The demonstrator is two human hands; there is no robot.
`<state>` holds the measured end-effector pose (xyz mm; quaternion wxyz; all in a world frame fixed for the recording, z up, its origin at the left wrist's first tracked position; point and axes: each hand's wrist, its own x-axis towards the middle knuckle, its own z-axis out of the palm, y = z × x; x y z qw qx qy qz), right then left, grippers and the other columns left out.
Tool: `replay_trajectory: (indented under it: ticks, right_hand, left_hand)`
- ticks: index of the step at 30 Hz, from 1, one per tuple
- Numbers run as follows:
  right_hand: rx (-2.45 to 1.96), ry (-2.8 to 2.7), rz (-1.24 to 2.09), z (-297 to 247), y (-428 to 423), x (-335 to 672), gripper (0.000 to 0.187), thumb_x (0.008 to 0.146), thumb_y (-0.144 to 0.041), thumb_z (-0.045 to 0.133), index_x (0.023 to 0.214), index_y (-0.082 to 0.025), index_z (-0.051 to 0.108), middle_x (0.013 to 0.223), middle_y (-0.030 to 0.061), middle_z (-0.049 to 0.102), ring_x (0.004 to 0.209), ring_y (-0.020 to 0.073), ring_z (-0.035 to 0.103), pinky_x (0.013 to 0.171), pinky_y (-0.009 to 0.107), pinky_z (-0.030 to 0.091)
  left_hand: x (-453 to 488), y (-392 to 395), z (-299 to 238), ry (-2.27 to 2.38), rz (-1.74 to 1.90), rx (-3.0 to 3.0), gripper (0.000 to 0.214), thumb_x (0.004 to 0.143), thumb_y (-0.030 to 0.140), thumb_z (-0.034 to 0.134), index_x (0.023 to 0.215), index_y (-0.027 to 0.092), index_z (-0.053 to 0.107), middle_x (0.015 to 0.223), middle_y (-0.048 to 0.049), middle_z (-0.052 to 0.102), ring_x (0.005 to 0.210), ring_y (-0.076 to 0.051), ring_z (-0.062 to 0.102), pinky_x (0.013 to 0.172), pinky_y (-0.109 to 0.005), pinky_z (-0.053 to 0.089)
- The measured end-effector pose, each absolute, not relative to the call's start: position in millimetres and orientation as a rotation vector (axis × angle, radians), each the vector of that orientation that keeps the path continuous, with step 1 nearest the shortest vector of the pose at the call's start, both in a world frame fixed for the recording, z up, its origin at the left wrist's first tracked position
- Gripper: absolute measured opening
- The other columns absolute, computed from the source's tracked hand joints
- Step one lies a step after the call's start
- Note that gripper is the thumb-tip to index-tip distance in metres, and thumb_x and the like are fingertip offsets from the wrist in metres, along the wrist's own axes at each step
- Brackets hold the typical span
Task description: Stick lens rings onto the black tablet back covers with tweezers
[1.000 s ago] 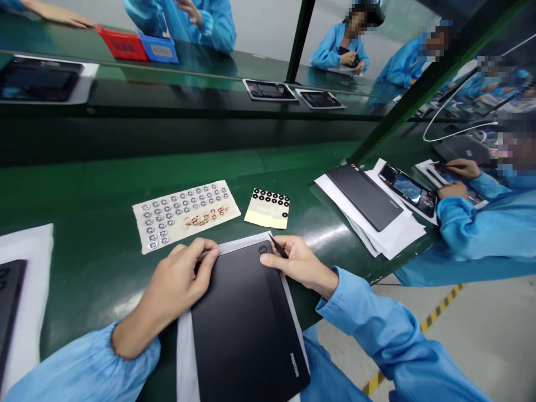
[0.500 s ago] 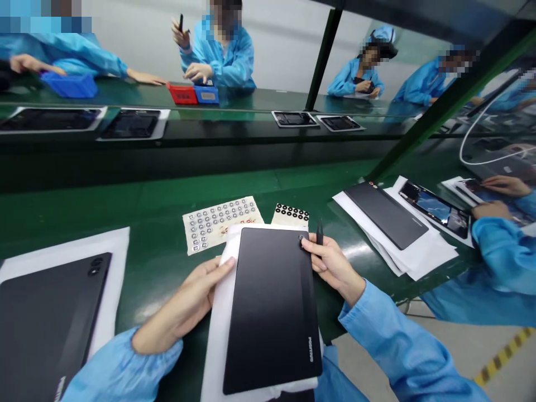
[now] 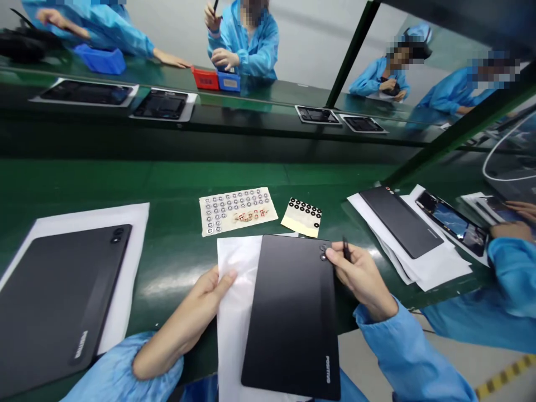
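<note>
My left hand (image 3: 205, 301) pinches the left edge of a white wrapping sheet (image 3: 237, 285) between thumb and fingers. On that sheet lies a dark grey tablet (image 3: 288, 318), back side up, with a logo near its lower right corner. My right hand (image 3: 363, 277) grips the tablet's upper right edge, its thumb beside the camera rings. Black tweezers (image 3: 347, 249) are tucked into the same hand and point upward. Just beyond the tablet are a cream sheet of small ring stickers (image 3: 237, 212) and a smaller sheet with black round stickers (image 3: 302, 218).
Another dark tablet (image 3: 62, 301) lies on white paper at left. To the right, a tablet (image 3: 400, 222) rests on stacked sheets beside an opened one (image 3: 456, 220). A green post (image 3: 444, 142) slants across the right. Co-workers in blue sit opposite and at right.
My view has shifted, so the bench appears farther right. The tablet sits farther right over its sheet, exposing more white at left. Both sticker sheets are now clear of the tablet.
</note>
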<state>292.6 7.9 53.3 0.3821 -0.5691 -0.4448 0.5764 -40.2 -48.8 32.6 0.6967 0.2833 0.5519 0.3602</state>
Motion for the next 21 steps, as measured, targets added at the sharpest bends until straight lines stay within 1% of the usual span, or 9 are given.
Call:
replay_trajectory:
  ticks: [6,8,11,13,15,16,17,19,21]
  right_hand:
    - [-1.462,-0.923,1.462,76.8,8.4,303.3,0.038,0.081,-0.046,0.084,0.099,-0.02,0.064,0.034,-0.0123,0.035,0.03,0.0035,0.019,0.037,0.019,0.011]
    - [-1.449,-0.943,1.534,66.8,6.1,284.5,0.04,0.081,-0.049,0.084,0.097,-0.018,0.064,0.037,-0.0118,0.037,0.03,0.0035,0.02,0.036,0.02,0.012]
    - [-1.382,-1.019,1.664,42.4,1.0,252.4,0.042,0.083,-0.054,0.08,0.095,-0.017,0.065,0.043,-0.0118,0.039,0.032,0.0033,0.021,0.035,0.02,0.014]
    - [-1.379,-1.151,1.623,30.9,-0.1,241.1,0.039,0.088,-0.055,0.075,0.093,-0.017,0.066,0.049,-0.0089,0.046,0.035,0.0047,0.029,0.035,0.021,0.021]
    - [-1.394,-1.364,1.424,27.4,4.0,241.2,0.035,0.092,-0.052,0.071,0.092,-0.017,0.07,0.063,-0.0015,0.062,0.048,0.0104,0.052,0.045,0.023,0.042]
    - [-1.398,-1.468,1.274,27.7,8.3,244.4,0.032,0.093,-0.05,0.07,0.093,-0.018,0.073,0.076,0.0028,0.07,0.063,0.015,0.064,0.057,0.027,0.052]
    - [-1.399,-1.557,1.12,28.6,13.9,248.8,0.029,0.094,-0.047,0.069,0.097,-0.018,0.075,0.09,0.0063,0.074,0.081,0.0196,0.07,0.072,0.031,0.057]
    - [-1.401,-1.678,0.894,29.6,27.2,257.8,0.027,0.094,-0.042,0.069,0.108,-0.02,0.076,0.112,0.0095,0.074,0.105,0.0248,0.07,0.093,0.037,0.057]
    - [-1.394,-1.769,0.855,28.3,39.9,264.1,0.034,0.091,-0.039,0.071,0.12,-0.021,0.073,0.117,0.01,0.073,0.108,0.0251,0.069,0.097,0.038,0.055]
  left_hand:
    - [-40.0,-45.3,40.6,1.155,0.745,0.606,0.061,0.092,0.053,0.07,0.143,0.023,0.059,0.136,-0.0099,0.071,0.113,-0.031,0.072,0.092,-0.036,0.057]
    - [-37.2,-43.4,43.4,1.158,0.737,0.511,0.062,0.092,0.054,0.069,0.144,0.022,0.059,0.135,-0.0102,0.071,0.112,-0.031,0.073,0.092,-0.036,0.058]
    - [-34.6,-42.2,44.8,1.127,0.789,0.382,0.061,0.095,0.059,0.062,0.142,0.02,0.061,0.137,-0.0117,0.07,0.119,-0.032,0.07,0.099,-0.039,0.057]
    - [-34.6,-43.2,44.1,1.104,0.825,0.398,0.059,0.096,0.057,0.062,0.142,0.021,0.061,0.141,-0.0111,0.068,0.126,-0.031,0.066,0.104,-0.039,0.055]
    - [-35.1,-45.1,42.9,1.111,0.832,0.47,0.058,0.095,0.051,0.067,0.145,0.024,0.059,0.143,-0.01,0.066,0.129,-0.031,0.064,0.106,-0.039,0.054]
    - [-35.3,-45.9,42.5,1.116,0.827,0.503,0.058,0.094,0.048,0.069,0.147,0.026,0.057,0.144,-0.0097,0.065,0.13,-0.031,0.063,0.107,-0.039,0.054]
    - [-35.4,-46.5,42.1,1.118,0.82,0.523,0.059,0.094,0.047,0.069,0.148,0.027,0.055,0.145,-0.0096,0.065,0.13,-0.031,0.063,0.107,-0.04,0.054]
    - [-35.5,-46.6,41.9,1.133,0.799,0.511,0.062,0.094,0.046,0.069,0.151,0.028,0.052,0.144,-0.0097,0.065,0.13,-0.031,0.063,0.107,-0.04,0.054]
    - [-35.8,-45.5,41.9,1.156,0.778,0.467,0.068,0.093,0.046,0.071,0.154,0.029,0.048,0.144,-0.0095,0.066,0.129,-0.032,0.064,0.107,-0.04,0.055]
